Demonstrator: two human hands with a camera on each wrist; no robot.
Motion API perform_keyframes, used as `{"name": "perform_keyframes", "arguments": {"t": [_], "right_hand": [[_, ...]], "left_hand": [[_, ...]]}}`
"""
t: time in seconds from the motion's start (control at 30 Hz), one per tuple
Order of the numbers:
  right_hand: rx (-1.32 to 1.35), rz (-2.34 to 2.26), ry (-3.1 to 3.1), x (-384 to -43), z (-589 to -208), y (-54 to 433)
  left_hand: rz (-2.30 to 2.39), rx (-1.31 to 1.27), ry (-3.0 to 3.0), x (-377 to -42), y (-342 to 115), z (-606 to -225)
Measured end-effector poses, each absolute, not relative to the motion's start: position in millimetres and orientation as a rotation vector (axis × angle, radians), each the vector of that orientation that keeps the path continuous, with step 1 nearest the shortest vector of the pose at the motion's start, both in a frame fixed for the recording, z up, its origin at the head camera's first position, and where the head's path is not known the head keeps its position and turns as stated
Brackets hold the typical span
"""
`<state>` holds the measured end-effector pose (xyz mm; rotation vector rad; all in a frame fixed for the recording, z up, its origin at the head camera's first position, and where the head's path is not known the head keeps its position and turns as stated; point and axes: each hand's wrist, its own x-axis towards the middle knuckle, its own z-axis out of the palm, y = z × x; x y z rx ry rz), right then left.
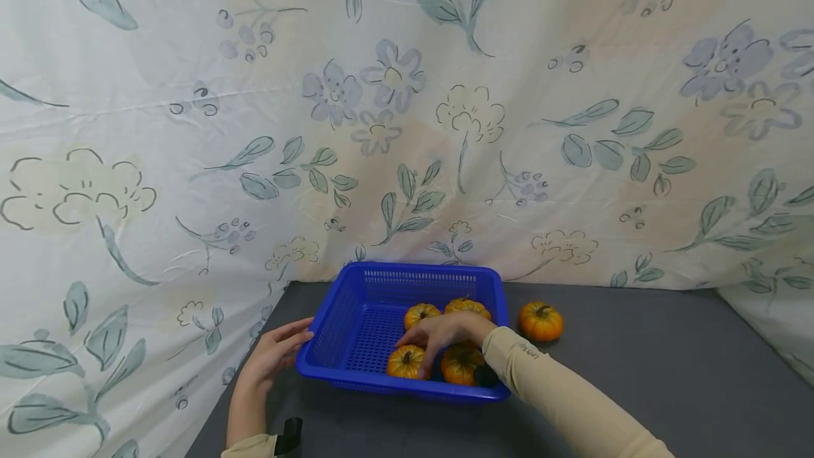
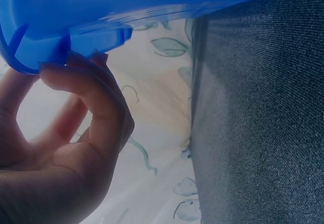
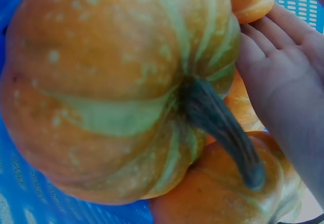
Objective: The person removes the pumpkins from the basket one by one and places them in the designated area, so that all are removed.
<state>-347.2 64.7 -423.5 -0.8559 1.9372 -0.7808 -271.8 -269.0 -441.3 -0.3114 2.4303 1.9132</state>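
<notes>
The front-left pumpkin (image 1: pixel 404 362) sits inside the blue plastic basket (image 1: pixel 369 334), near its front wall. The right hand (image 1: pixel 448 334) comes over it from above, fingers and thumb bent around its sides; how firm that grip is, I can't tell. A rounded, smooth-looking skin held that way could slip out and drop back onto the mesh floor.

Close beside it is the front-right pumpkin (image 1: pixel 462 365), under the wrist, and its long dark stem (image 3: pixel 225 130) sticks out near the hand; a sideways pull could snag on it or knock this one along. The back-left pumpkin (image 1: pixel 422 314) and back-right pumpkin (image 1: pixel 467 308) are near too, and a jolt might set them rolling toward the bare left side.

The left hand (image 1: pixel 273 355) has its fingers bent against the basket's left rim. If it tugged or lifted unevenly, the weight lying mostly to the right could make the basket tilt or skid.

Just outside the right wall, the loose pumpkin (image 1: pixel 541 321) stands on the dark grey table (image 1: pixel 623 359), near the beige sleeve (image 1: pixel 559 391). A swing of that forearm could bump it away, toward the floral cloth (image 1: pixel 394 126) behind.
</notes>
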Motion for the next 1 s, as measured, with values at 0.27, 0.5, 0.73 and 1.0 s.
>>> {"name": "perform_keyframes", "arguments": {"t": [0.27, 0.5, 0.73, 1.0], "right_hand": [[-0.886, -0.743, 1.951, -349, -429, 65], [-0.875, -0.766, 2.01, -348, -429, 65], [-0.905, -0.868, 2.042, -345, -423, 62], [-1.01, -0.919, 2.114, -350, -416, 60]], "left_hand": [[1.902, -0.335, 2.424, -272, -268, -440], [1.922, -0.326, 2.402, -273, -267, -440], [1.93, -0.327, 2.404, -272, -267, -440], [1.921, -0.329, 2.428, -271, -268, -440]]}}
